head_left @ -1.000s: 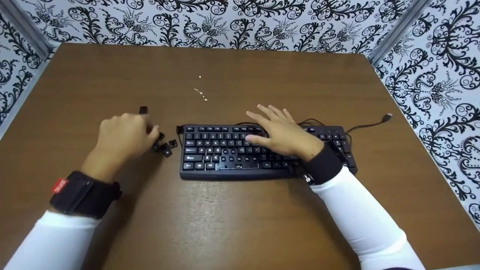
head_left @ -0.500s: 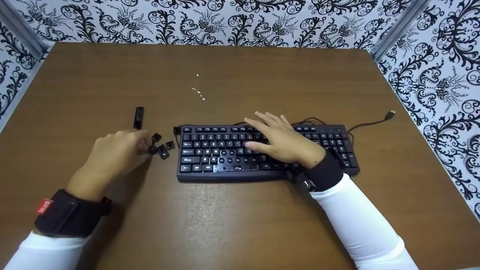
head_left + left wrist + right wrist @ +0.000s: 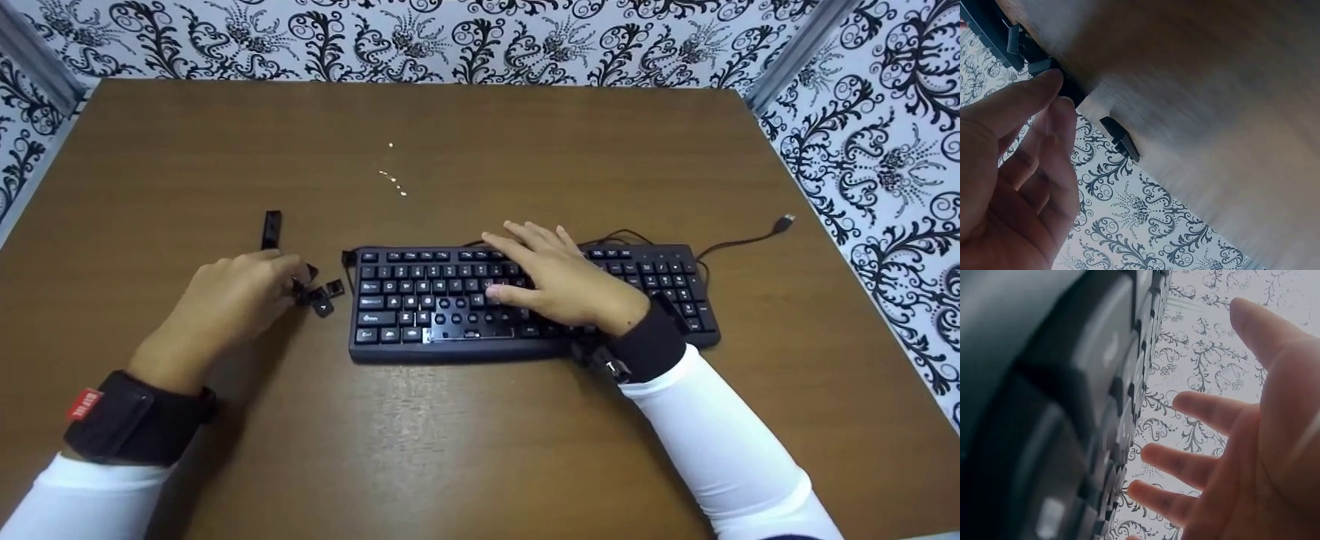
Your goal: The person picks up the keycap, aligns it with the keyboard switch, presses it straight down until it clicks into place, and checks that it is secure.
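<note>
My left hand (image 3: 236, 304) is over the left of the table, its thumb and index finger pinching a black keycap (image 3: 1042, 66) at a small cluster of keycaps. In the head view one loose keycap (image 3: 322, 306) of that cluster shows beside the fingertips. Just beyond the knuckles lies the long black spacebar (image 3: 271, 229), also seen in the left wrist view. My right hand (image 3: 559, 289) is spread above the middle of the black keyboard (image 3: 450, 349), fingers straight. Several keys and the spacebar are off the keyboard's lower middle, baring round stems.
A USB plug (image 3: 784, 223) on a black cable lies to the right of the keyboard, with more cable looped behind it. Small pale specks (image 3: 391, 180) dot the table beyond. Patterned panels (image 3: 465, 41) border the brown table (image 3: 420, 450).
My left hand has drawn back toward the person and slightly left, uncovering the spacebar, and its fingers have come down at the keycap cluster. The right hand stays spread over the keyboard.
</note>
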Tool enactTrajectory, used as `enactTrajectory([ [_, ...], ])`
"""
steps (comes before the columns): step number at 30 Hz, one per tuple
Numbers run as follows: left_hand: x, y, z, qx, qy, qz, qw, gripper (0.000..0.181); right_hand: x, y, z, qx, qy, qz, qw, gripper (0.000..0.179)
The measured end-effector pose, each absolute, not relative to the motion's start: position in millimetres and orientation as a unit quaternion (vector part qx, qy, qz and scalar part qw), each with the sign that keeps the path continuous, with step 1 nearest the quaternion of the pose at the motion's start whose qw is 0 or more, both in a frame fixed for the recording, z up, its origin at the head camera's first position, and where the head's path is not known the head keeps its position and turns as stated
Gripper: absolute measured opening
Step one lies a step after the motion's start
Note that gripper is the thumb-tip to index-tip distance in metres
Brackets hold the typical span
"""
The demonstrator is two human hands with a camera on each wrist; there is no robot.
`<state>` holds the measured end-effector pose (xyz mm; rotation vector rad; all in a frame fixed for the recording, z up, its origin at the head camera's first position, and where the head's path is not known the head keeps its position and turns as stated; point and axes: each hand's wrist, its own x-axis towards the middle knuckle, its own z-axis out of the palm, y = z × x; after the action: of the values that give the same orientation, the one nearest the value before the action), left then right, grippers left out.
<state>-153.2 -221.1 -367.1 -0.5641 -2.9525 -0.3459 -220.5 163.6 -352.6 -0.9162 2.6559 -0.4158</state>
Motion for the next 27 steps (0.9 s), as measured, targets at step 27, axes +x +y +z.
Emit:
enactTrajectory([
  [27,-149.4,-218.3,-369.7,-0.228,-0.963,-0.127,0.064,0.019,-204.8,167.6,-345.4,-0.280,0.936,-0.055,0.206,0.135],
])
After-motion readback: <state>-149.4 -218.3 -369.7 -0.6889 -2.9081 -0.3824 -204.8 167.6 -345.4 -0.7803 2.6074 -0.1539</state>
